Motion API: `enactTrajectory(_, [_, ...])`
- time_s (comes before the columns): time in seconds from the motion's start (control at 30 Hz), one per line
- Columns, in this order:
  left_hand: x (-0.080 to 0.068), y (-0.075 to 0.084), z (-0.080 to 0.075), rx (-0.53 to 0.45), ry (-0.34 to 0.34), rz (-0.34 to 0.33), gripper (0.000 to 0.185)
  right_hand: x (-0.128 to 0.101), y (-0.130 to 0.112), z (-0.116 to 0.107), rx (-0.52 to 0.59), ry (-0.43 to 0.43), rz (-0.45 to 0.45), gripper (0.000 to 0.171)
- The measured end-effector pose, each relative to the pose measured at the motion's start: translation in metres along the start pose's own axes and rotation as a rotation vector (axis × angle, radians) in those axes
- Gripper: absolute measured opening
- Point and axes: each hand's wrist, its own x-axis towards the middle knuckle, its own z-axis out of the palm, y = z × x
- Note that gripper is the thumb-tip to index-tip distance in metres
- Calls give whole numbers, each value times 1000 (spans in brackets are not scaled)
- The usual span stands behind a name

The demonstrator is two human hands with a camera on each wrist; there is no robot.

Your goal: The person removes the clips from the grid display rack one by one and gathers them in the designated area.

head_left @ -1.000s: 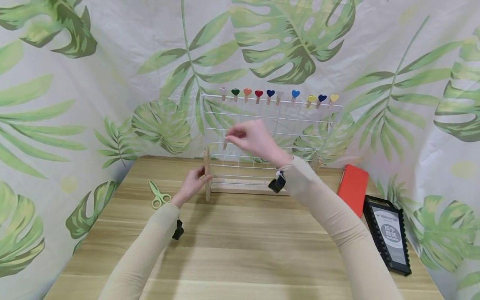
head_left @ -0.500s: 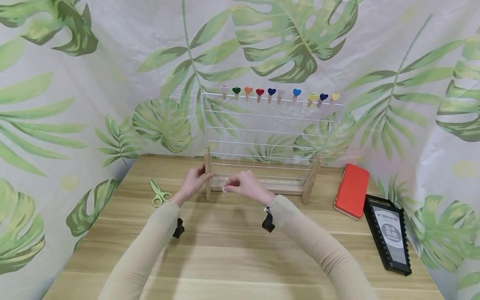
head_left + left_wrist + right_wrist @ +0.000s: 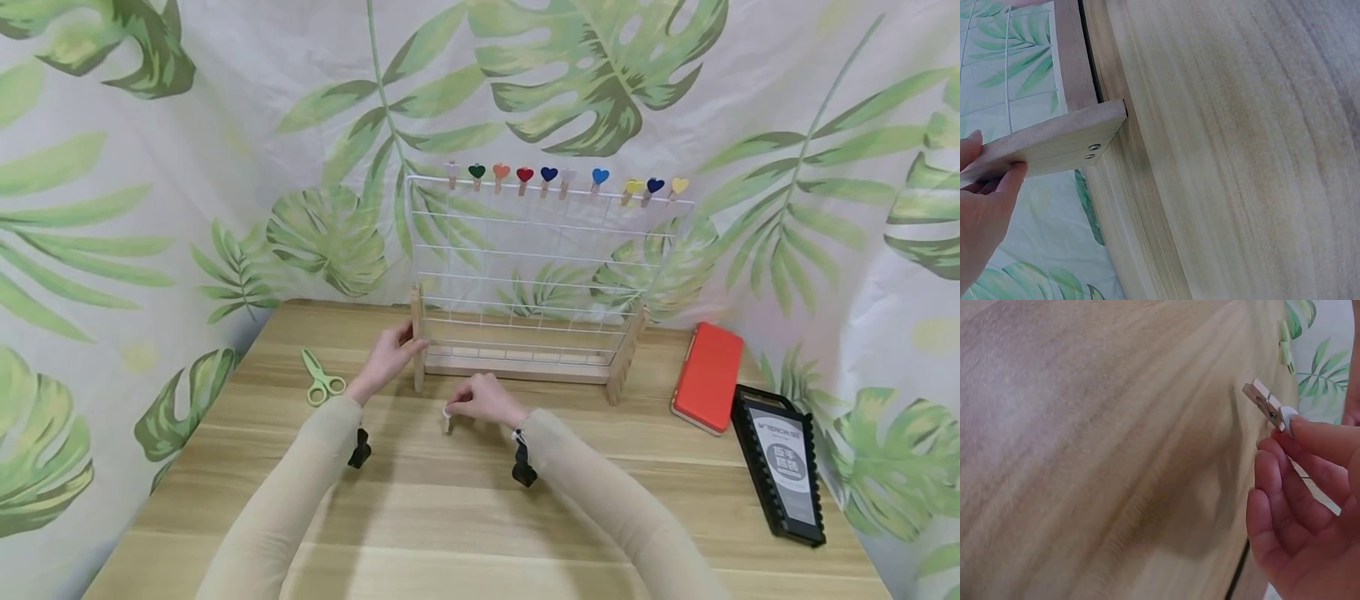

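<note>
Pinching a white-heart clothespin just above the desk, the right hand seems mid-set-down, needing release next, while the left hand grips the rack's wooden foot.

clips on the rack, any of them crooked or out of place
One clip is off the rack, pinched in the right hand low over the table. On the top wire, the yellow-heart clip near the right end leans sideways and the spacing there is uneven. Nothing looks broken.
</note>
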Motion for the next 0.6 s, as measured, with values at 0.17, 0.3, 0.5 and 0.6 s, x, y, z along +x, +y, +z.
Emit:
enactTrajectory(0.17, [-2,7,0,-6,7,32,52,2,3,5,5,-24,63,14])
enactTrajectory(0.3, [-2,9,1,-7,18,39,52,4,6,7,13,-47,89,15])
enactTrajectory(0.5, [1,4,2,-21,23,34,51,4,6,7,15,-63,116,16])
enactTrajectory(0.6, [1,3,2,-28,24,38,51,6,6,8,5,-56,97,15])
